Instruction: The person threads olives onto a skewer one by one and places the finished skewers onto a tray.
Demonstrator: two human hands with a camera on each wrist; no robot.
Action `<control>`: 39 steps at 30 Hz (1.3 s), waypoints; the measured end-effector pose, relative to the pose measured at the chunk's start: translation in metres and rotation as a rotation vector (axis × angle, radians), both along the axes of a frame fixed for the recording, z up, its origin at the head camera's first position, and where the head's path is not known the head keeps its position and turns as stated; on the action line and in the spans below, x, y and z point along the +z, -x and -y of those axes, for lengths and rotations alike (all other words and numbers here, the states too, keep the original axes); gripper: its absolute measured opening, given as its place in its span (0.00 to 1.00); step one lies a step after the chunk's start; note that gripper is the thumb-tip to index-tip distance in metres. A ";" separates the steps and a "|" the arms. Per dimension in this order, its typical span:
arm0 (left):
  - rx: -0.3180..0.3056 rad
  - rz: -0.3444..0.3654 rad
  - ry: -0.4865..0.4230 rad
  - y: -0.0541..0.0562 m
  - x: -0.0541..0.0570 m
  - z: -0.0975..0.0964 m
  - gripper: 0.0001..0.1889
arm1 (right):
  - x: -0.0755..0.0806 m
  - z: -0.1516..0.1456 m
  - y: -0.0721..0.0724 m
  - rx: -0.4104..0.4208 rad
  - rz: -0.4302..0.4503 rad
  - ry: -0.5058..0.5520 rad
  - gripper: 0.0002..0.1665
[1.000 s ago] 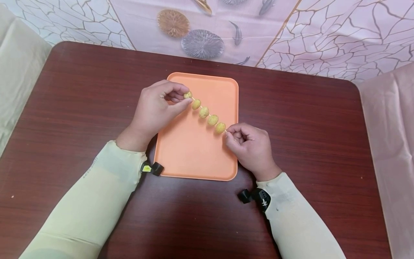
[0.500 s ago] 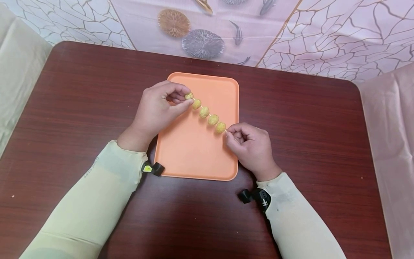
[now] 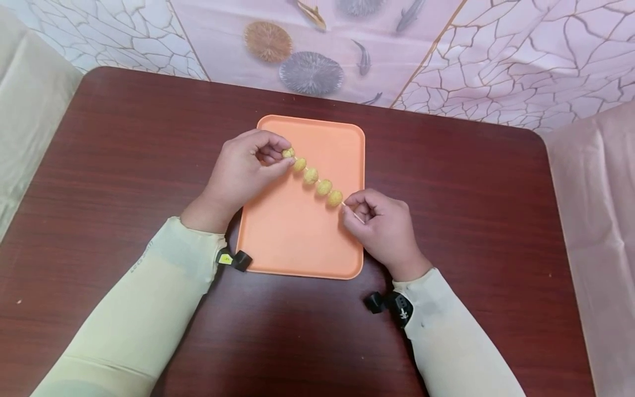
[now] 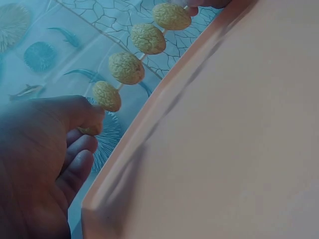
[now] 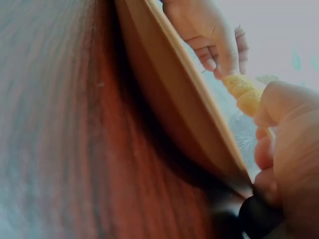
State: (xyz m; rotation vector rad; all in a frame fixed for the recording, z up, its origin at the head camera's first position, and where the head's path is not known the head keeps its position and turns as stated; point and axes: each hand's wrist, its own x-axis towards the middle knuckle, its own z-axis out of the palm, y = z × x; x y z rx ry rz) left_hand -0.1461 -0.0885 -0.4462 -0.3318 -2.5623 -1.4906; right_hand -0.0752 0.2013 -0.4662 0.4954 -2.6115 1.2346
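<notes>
Several yellow, wrinkled oval balls point(image 3: 311, 176) are threaded in a row on a thin pale skewer point(image 3: 353, 212), held slantwise above an orange tray point(image 3: 302, 242). At the upper left end, my left hand point(image 3: 240, 171) pinches the last ball point(image 3: 288, 153) between thumb and fingers; in the left wrist view the thumb mostly covers that ball. Beyond the lowest ball point(image 3: 334, 198), my right hand point(image 3: 382, 226) pinches the skewer's bare end with thumb and index finger, and a short stub shows past the fingertips. The right wrist view is blurred there, with part of the row hidden behind the right hand point(image 5: 294, 119).
The tray lies on a dark red-brown wooden table point(image 3: 471, 220). Behind the table hangs a patterned cloth point(image 3: 317, 33) printed with fish and round shapes. Pale fabric point(image 3: 600, 209) borders the right side. Both wrists carry small black devices point(image 3: 242, 260).
The head view has tilted slightly, so the whole scene sits a little lower. A bit more of the skewer's stub shows at the right hand. Both hands keep their hold.
</notes>
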 end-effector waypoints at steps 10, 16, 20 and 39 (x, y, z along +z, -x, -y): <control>-0.017 0.062 0.068 0.000 -0.003 0.001 0.12 | 0.022 0.007 -0.008 0.066 -0.021 -0.276 0.09; -0.063 0.074 0.071 0.000 -0.005 0.002 0.12 | 0.034 0.013 -0.017 0.122 0.012 -0.325 0.11; -0.084 0.075 0.070 0.001 -0.005 0.002 0.13 | 0.037 0.017 -0.022 0.141 0.007 -0.329 0.11; -0.011 0.026 -0.124 0.002 -0.009 0.012 0.07 | 0.036 0.026 -0.036 -0.021 -0.096 -0.333 0.13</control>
